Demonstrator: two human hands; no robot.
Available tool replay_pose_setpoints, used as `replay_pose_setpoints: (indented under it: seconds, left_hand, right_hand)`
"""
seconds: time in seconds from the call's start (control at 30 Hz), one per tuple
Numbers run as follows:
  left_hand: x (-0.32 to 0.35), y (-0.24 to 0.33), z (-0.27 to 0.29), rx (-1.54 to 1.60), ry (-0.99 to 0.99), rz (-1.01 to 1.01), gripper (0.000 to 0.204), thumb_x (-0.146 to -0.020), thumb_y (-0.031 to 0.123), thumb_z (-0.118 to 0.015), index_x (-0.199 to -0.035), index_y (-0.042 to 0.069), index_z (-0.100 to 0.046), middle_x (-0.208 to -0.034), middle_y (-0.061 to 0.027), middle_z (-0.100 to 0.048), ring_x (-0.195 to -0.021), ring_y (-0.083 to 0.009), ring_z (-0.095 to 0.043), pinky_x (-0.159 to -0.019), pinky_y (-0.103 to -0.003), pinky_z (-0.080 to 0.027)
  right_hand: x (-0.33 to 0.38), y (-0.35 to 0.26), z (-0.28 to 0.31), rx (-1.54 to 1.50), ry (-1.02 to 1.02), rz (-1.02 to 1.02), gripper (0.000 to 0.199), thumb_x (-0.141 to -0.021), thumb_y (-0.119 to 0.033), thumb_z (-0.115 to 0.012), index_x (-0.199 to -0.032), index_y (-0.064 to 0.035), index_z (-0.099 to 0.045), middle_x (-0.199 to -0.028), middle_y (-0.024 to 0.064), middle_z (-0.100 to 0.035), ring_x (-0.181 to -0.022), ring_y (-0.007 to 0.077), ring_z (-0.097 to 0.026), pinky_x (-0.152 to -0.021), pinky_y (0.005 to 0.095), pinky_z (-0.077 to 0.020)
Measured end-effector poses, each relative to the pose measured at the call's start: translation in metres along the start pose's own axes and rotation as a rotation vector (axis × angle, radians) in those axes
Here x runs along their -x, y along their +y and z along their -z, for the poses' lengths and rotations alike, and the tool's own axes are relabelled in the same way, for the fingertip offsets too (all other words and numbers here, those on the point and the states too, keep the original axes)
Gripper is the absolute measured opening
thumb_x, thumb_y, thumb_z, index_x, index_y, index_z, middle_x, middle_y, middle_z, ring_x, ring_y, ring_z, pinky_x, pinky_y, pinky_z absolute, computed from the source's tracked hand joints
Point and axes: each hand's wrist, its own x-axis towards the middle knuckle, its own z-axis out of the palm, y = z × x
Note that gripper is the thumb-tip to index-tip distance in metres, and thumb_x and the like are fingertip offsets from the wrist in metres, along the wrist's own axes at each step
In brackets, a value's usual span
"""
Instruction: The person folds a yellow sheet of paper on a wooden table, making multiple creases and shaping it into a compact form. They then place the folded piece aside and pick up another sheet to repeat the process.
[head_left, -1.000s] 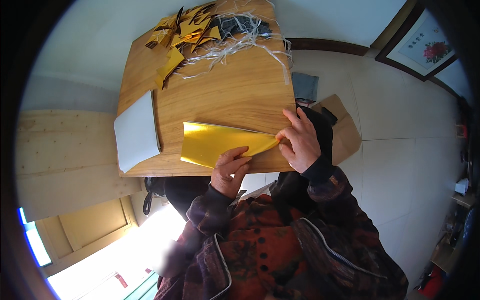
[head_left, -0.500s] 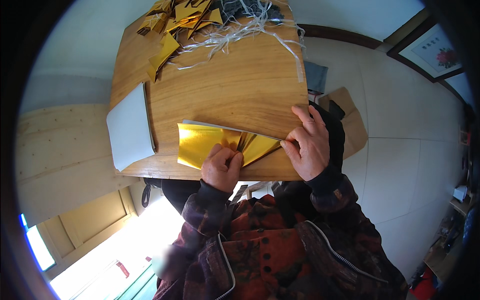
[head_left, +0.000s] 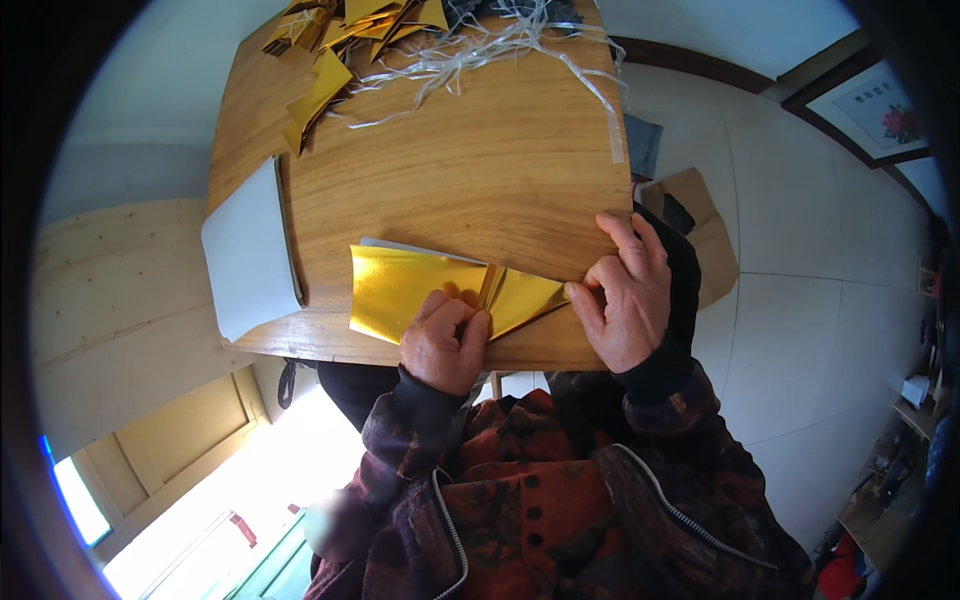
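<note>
A partly folded sheet of gold foil paper (head_left: 390, 285) lies near the front edge of the wooden table (head_left: 450, 170). Its right part narrows to a point, with creases running down beside my fingers. A pale strip of its underside shows along the far edge. My left hand (head_left: 445, 340) is closed, its knuckles and thumb pressed on the paper's near middle. With thumb and index finger, my right hand (head_left: 625, 295) pinches the pointed right tip; its other fingers are loosely raised.
A stack of white-backed sheets (head_left: 252, 250) lies at the table's left edge. Folded gold paper pieces (head_left: 320, 95) are heaped at the far left, beside a tangle of clear plastic strips (head_left: 470, 60). A brown cardboard piece (head_left: 705, 240) is on the floor to the right.
The right part of the paper now lies flatter, its fold drawn into one smooth pointed flap. Both hands stay in nearly the same places; the view has shifted slightly.
</note>
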Motion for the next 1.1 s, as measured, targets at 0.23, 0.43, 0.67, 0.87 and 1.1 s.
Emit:
replay_pose_setpoints:
  seconds: [0.23, 0.43, 0.67, 0.87, 1.1]
  left_hand:
    - [-0.001, 0.001, 0.001, -0.032, -0.008, -0.002, 0.015, -0.08, 0.01, -0.069, -0.07, 0.004, -0.059, -0.074, -0.0129, -0.055, -0.067, -0.0335, -0.059, -0.057, -0.041, -0.047]
    - [-0.001, 0.001, -0.001, -0.048, 0.009, -0.037, 0.015, -0.079, 0.01, -0.069, -0.07, 0.004, -0.059, -0.075, -0.0131, -0.055, -0.068, -0.0346, -0.058, -0.058, -0.043, -0.047]
    - [-0.001, -0.002, -0.003, -0.064, 0.016, -0.058, 0.015, -0.079, 0.01, -0.069, -0.071, 0.004, -0.058, -0.077, -0.0128, -0.056, -0.069, -0.0352, -0.058, -0.059, -0.043, -0.047]
    - [-0.002, -0.006, -0.005, -0.048, 0.038, -0.107, 0.016, -0.079, 0.01, -0.07, -0.071, 0.003, -0.057, -0.074, -0.0129, -0.055, -0.067, -0.0342, -0.058, -0.059, -0.043, -0.047]
    - [-0.002, -0.006, -0.004, -0.07, 0.029, -0.118, 0.016, -0.078, 0.007, -0.07, -0.071, 0.002, -0.056, -0.072, -0.0134, -0.053, -0.063, -0.0338, -0.055, -0.056, -0.041, -0.044]
  right_hand:
    - [-0.001, -0.001, -0.002, 0.045, 0.022, 0.008, 0.025, -0.071, -0.014, -0.077, -0.072, -0.0076, -0.053, -0.134, 0.0108, -0.049, -0.124, 0.0415, -0.042, -0.096, 0.0491, -0.0378]
    - [-0.001, -0.001, -0.004, 0.045, 0.044, 0.018, 0.025, -0.071, -0.014, -0.077, -0.072, -0.0074, -0.053, -0.133, 0.0112, -0.049, -0.123, 0.0409, -0.043, -0.094, 0.0472, -0.039]
    - [0.002, -0.009, 0.0, 0.085, 0.079, 0.102, 0.031, -0.069, -0.021, -0.08, -0.081, -0.0064, -0.056, -0.133, 0.0119, -0.048, -0.126, 0.0378, -0.043, -0.099, 0.0485, -0.0375]
    - [0.032, -0.047, -0.022, -0.038, -0.185, 0.261, 0.06, -0.078, -0.035, -0.069, -0.126, -0.0019, -0.054, -0.146, 0.0134, -0.039, -0.141, 0.0322, -0.028, -0.114, 0.0544, -0.0164]
    - [0.043, -0.037, -0.043, 0.059, -0.23, 0.248, 0.059, -0.088, -0.034, -0.05, -0.137, -0.0008, -0.046, -0.15, 0.0163, -0.034, -0.144, 0.0339, -0.02, -0.116, 0.0561, -0.0033]
